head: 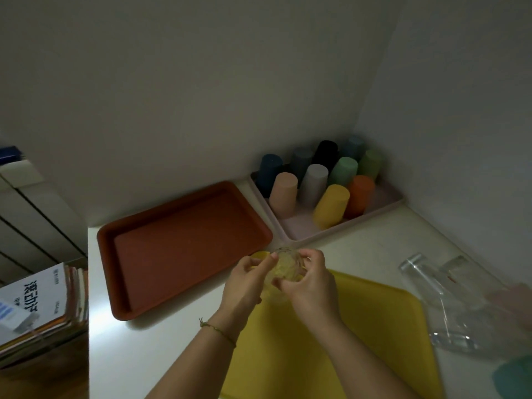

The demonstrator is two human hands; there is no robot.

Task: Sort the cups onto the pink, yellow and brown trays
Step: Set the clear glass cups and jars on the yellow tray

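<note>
Both hands hold one clear textured glass cup [283,264] above the far corner of the yellow tray [374,318]. My left hand [247,286] grips its left side and my right hand [309,286] wraps its right side. The brown tray [178,243] lies to the left with nothing on it. In the back corner the pink tray [299,230] carries several coloured plastic cups standing upside down, among them a yellow cup [331,205], an orange cup [359,195] and a beige cup [283,194].
Clear glasses [437,298] lie on their sides on the white counter to the right. A teal object [515,375] shows at the lower right edge. A stack of books [43,306] sits left of the counter. Walls close the back and right.
</note>
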